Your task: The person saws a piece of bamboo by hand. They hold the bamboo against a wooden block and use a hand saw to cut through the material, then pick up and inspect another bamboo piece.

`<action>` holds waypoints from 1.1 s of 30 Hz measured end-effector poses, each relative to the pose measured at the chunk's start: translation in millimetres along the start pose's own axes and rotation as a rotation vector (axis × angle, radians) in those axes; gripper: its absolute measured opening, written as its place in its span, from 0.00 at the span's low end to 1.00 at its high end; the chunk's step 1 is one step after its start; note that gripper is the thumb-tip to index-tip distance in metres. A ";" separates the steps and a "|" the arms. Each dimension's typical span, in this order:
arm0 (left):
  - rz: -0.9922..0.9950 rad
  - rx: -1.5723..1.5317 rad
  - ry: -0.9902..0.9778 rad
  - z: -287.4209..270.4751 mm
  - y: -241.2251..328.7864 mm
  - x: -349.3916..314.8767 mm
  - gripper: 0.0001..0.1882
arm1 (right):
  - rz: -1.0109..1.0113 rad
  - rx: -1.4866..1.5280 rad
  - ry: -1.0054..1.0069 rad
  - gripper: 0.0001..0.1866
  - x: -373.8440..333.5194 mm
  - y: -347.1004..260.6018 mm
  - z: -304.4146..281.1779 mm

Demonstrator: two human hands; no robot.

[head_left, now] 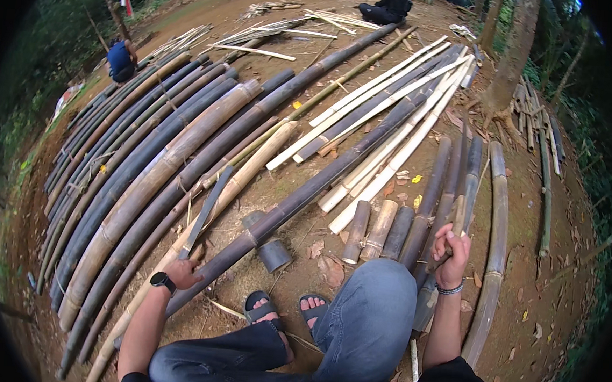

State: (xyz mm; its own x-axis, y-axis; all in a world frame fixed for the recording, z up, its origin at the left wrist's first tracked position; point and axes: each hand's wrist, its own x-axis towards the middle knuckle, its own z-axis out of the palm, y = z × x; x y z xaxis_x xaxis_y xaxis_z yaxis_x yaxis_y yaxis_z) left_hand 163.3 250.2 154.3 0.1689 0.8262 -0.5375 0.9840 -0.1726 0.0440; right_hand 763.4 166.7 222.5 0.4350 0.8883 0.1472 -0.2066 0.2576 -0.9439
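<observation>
My left hand [183,274], with a dark watch on the wrist, is closed over a long dark bamboo pole [284,211]. The pole slants from beside my leg toward the far right. Close by that hand, a long flat blade [209,212] lies across a pale bamboo pole [245,170], its lower end against my fingers. My right hand [450,257] grips the wooden handle of a machete [458,211] right of my knee. The thin dark blade points up and away, over upright-lying bamboo pieces.
Many bamboo poles [175,155] lie side by side at left. Pale split strips [384,171] spread ahead. Short cut sections [380,230] lie before my knee. A curved pole [493,251] is at right, near a tree [514,57]. Two people [389,5] sit or crouch farther off.
</observation>
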 end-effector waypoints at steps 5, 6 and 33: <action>-0.235 -0.017 -0.024 1.5 -48.4 -40.4 0.33 | -0.215 -0.013 -0.170 0.14 34.6 -37.0 25.4; -0.293 -0.011 0.030 2.2 -67.5 -56.5 0.32 | -0.218 0.035 -0.212 0.14 41.4 -38.0 39.8; -0.240 -0.456 0.403 21.1 104.7 74.2 0.37 | -0.200 -0.470 -0.660 0.34 13.8 -119.4 99.7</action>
State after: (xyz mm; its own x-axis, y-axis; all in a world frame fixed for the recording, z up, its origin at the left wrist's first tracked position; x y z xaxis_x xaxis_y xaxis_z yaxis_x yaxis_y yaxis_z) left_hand 277.7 282.1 101.3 -0.1375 0.9650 -0.2231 0.9074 0.2131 0.3622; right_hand 706.7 186.1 366.7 -0.2087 0.9206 0.3299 0.2708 0.3786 -0.8850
